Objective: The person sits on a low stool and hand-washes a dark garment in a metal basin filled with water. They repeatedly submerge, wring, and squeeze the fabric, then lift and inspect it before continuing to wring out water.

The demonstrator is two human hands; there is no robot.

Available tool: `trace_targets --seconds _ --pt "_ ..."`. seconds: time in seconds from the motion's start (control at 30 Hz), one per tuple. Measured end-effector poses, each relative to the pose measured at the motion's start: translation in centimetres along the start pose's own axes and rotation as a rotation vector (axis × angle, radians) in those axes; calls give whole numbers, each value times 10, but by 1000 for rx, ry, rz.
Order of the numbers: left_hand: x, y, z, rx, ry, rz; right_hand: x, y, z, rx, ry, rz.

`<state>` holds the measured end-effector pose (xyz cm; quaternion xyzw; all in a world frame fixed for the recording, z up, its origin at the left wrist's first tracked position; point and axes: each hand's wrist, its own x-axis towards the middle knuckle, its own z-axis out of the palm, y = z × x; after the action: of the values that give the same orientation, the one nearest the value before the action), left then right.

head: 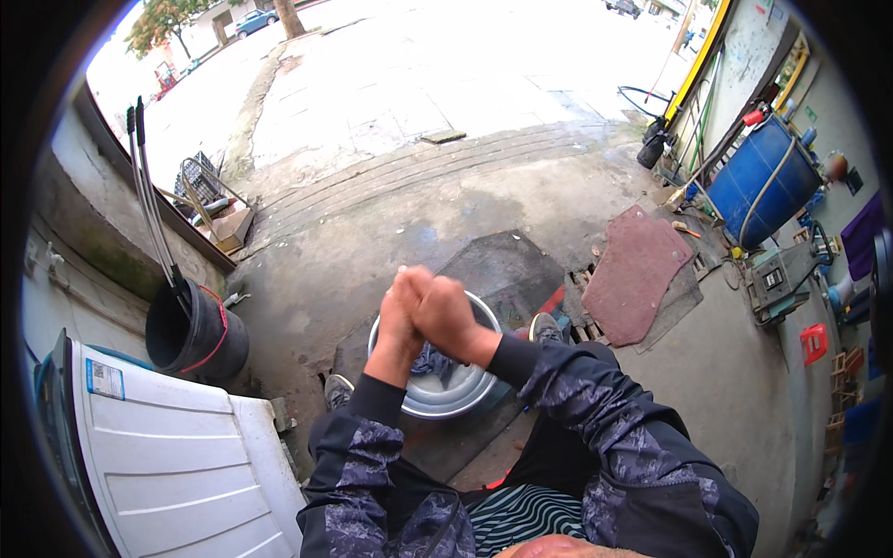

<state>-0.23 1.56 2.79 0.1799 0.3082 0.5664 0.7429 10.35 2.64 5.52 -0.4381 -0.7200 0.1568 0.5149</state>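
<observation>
My left hand (399, 324) and my right hand (446, 315) are pressed against each other above a round pale basin (453, 404). The right fingers are curled and slightly blurred. Whether anything lies between the palms is hidden. Inside the basin, between my feet, a dark wet cloth (434, 364) rests in cloudy water. My forearms and hands cover much of the basin's middle and far left part.
Dark mats (513, 268) lie under and beyond the basin; a reddish mat (636, 279) is to the right. A black bucket (234, 342) with long-handled tools and a white ribbed panel (174, 446) stand left. A blue barrel (764, 181) stands at right.
</observation>
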Motion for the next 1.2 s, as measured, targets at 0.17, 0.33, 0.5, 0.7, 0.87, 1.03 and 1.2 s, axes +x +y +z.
trace_targets --seconds 0.17,0.33,0.5,0.7,0.87,1.03,1.2 --pt "-2 1 6 104 98 -13 2 1 -3 4 189 164" --pt "3 1 -2 -23 -97 -45 -1 10 -1 -57 29 28" --pt "7 4 -9 97 11 -22 1 21 0 -44 -2 122" --pt "-3 15 -1 176 43 45 7 21 -9 65 -177 110" --pt "-4 21 2 203 87 72 8 16 -12 64 -132 237" --pt "3 14 -4 379 26 128 18 15 -16 193 -64 189" --pt "7 -1 -15 1054 5 331 35 10 -31 436 96 305"
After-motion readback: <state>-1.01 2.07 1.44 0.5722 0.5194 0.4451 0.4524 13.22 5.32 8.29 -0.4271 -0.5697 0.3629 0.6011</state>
